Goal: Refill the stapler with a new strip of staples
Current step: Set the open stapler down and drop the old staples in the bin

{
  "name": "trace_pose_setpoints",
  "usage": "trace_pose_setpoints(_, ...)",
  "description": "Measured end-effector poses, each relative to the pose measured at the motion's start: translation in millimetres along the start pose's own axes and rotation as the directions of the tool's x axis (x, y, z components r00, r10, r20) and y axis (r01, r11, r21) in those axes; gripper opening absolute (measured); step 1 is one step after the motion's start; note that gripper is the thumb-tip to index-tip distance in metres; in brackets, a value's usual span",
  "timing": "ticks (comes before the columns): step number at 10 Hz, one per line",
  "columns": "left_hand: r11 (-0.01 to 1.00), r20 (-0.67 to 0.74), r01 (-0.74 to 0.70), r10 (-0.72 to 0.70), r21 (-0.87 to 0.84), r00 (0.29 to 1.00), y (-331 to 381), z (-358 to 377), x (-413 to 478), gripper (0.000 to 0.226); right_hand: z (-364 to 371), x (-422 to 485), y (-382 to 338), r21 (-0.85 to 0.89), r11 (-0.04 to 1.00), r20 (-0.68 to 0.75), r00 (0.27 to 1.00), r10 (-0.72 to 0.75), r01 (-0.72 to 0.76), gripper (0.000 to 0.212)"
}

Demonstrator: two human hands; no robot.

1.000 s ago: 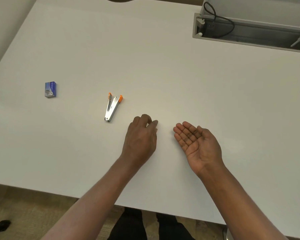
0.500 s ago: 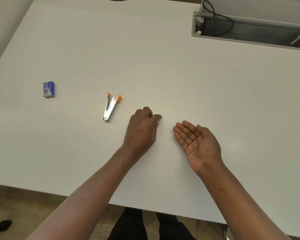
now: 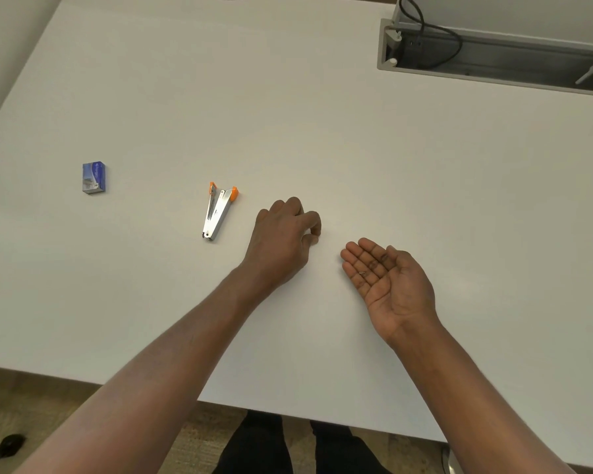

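On table (image 3: pixel 322 114): one stapler (image 3: pixel 217 212), one box (image 3: pixel 94 177).

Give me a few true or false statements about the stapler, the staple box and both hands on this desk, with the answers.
1. The silver stapler with orange tips lies splayed open. True.
2. The small blue staple box sits right of the stapler. False: it lies left.
3. The right hand rests palm up. True.
4. The left hand grips the stapler. False: it is beside it, fingertips pinched, apart.
5. The box lies in the grey cable tray. False: it is on the white desk.
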State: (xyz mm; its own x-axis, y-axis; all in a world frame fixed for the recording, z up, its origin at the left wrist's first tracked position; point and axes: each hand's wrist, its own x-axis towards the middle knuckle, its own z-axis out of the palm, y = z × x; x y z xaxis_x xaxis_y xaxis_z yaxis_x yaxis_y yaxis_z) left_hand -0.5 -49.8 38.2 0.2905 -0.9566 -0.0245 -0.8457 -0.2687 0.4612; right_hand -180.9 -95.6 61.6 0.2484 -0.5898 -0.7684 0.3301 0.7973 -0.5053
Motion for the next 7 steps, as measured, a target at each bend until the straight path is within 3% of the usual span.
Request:
trace_pose_setpoints(3,0.974,0.064,-0.139,0.130,0.178,0.989,2.2,3.7,4.7,0.010,1.6,2.9,0.7,-0.022,1.000,-0.005,1.000,-0.005,0.005,0.041)
trace_pose_setpoints(7,0.969,0.113,-0.141,0.119,0.203,0.986,3.6,4.2,10.6,0.015,4.0,7.2,1.1,-0.039,0.999,0.001,1.000,0.003,-0.003,0.041)
